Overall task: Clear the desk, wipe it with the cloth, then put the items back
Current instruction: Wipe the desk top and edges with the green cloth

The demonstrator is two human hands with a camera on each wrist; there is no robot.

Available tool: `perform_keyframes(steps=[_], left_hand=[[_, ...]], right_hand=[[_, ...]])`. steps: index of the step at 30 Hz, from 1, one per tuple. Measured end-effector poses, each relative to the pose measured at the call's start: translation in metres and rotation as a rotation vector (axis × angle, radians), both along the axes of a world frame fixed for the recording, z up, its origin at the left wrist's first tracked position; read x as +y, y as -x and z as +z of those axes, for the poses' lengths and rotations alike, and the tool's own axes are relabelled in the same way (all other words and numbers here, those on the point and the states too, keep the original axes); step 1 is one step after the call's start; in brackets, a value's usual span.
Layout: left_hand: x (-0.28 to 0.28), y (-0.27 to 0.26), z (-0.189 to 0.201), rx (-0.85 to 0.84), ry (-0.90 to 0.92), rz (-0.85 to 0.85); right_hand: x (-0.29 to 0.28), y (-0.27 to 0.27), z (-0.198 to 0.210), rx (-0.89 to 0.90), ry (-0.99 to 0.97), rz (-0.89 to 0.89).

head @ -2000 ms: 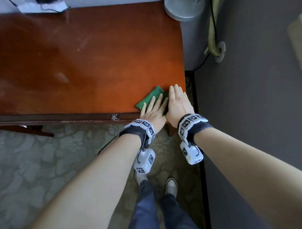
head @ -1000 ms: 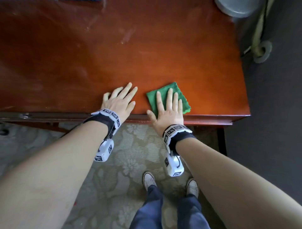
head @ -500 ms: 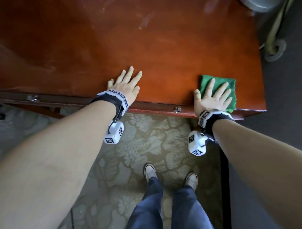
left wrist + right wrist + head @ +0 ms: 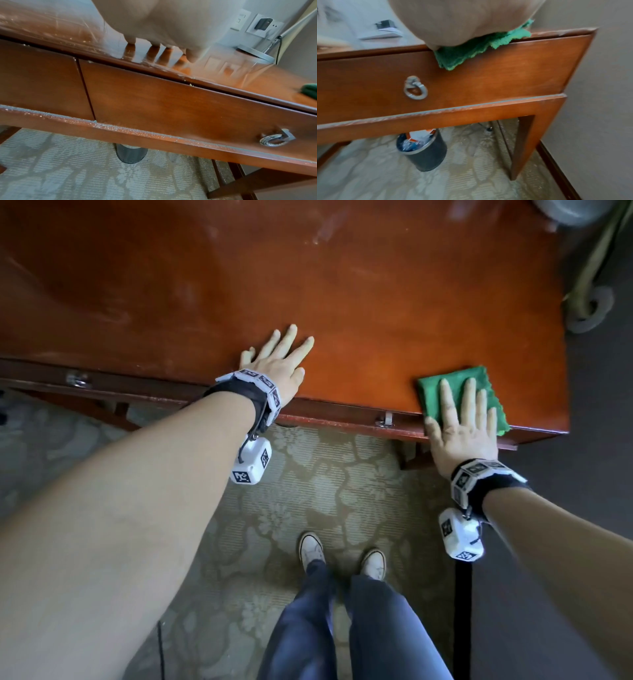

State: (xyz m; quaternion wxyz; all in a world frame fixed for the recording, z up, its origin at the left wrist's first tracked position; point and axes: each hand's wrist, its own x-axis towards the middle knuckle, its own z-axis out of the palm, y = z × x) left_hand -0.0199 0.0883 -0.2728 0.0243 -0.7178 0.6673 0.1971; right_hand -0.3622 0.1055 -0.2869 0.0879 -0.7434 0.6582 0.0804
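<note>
A folded green cloth (image 4: 434, 396) lies at the front right corner of the reddish wooden desk (image 4: 342, 285). My right hand (image 4: 462, 419) presses flat on it with straight, spread fingers; the cloth's edge (image 4: 467, 54) hangs a little over the desk's front edge. My left hand (image 4: 277, 361) lies flat on the bare desk top near the front edge, about mid-width, fingers straight. In the left wrist view the fingertips (image 4: 130, 40) touch the glossy top, and the cloth (image 4: 310, 90) shows far right.
A grey round lamp base (image 4: 575, 210) stands at the desk's back right corner, with a cord and wall sockets (image 4: 262, 25) behind. Drawer fronts carry ring pulls (image 4: 415, 89). A dark waste bin (image 4: 423, 150) stands under the desk on patterned carpet. A wall is close on the right.
My right hand has slid the cloth rightwards along the front edge to the desk's right corner. My left hand, earlier beside the cloth, now rests apart from it on the bare top.
</note>
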Motion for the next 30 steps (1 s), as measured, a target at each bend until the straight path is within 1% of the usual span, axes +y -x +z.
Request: perform_keyframes(steps=[2, 4, 5, 6, 8, 9, 10, 12, 14, 15, 16, 19, 21, 23, 27, 28, 30], left_hand=[[0.002, 0.001, -0.002, -0.019, 0.029, 0.008], [0.003, 0.004, -0.004, -0.021, 0.039, 0.015], [0.003, 0.004, -0.005, -0.018, 0.041, 0.017], [0.002, 0.003, -0.007, -0.016, 0.048, 0.018], [0.002, 0.0, -0.008, -0.012, 0.085, 0.025], [0.003, -0.001, -0.01, -0.016, 0.111, 0.028], [0.004, -0.002, -0.013, -0.025, 0.138, 0.028], [0.005, -0.005, -0.014, -0.041, 0.166, 0.01], [0.006, -0.007, -0.013, -0.029, 0.175, -0.021], [0.008, -0.008, -0.011, -0.026, 0.181, -0.028], [0.008, -0.008, -0.011, -0.029, 0.185, -0.029], [0.008, -0.007, -0.008, 0.003, 0.158, -0.002], [0.009, -0.005, -0.006, 0.005, 0.137, 0.005], [0.011, -0.004, -0.003, 0.012, 0.113, -0.003], [0.012, -0.01, -0.004, 0.038, 0.137, -0.014], [0.014, -0.014, -0.005, 0.051, 0.143, -0.03], [0.019, -0.026, -0.007, 0.082, 0.165, -0.065]], right_hand=[[-0.002, 0.0, -0.001, -0.013, -0.01, -0.114], [-0.002, -0.032, -0.003, -0.05, 0.023, -0.262], [-0.002, -0.056, -0.005, -0.062, 0.039, -0.287], [0.001, -0.083, -0.006, -0.077, 0.042, -0.246], [0.014, -0.139, -0.008, -0.113, 0.049, -0.012], [0.022, -0.162, -0.009, -0.127, 0.051, 0.109], [0.029, -0.177, -0.011, -0.138, 0.046, 0.192], [0.03, -0.181, -0.012, -0.147, 0.034, 0.296], [0.02, -0.151, -0.01, -0.139, 0.043, 0.405], [0.013, -0.128, -0.011, -0.124, 0.053, 0.424], [0.006, -0.101, -0.012, -0.109, 0.06, 0.381], [-0.01, -0.018, -0.005, -0.092, 0.056, 0.07], [-0.016, 0.009, -0.001, -0.074, 0.027, -0.037], [-0.017, 0.006, 0.001, -0.091, -0.015, -0.139], [-0.014, -0.045, 0.002, -0.153, 0.025, -0.398], [-0.013, -0.061, 0.002, -0.16, 0.031, -0.434], [-0.008, -0.095, -0.001, -0.144, 0.046, -0.441]])
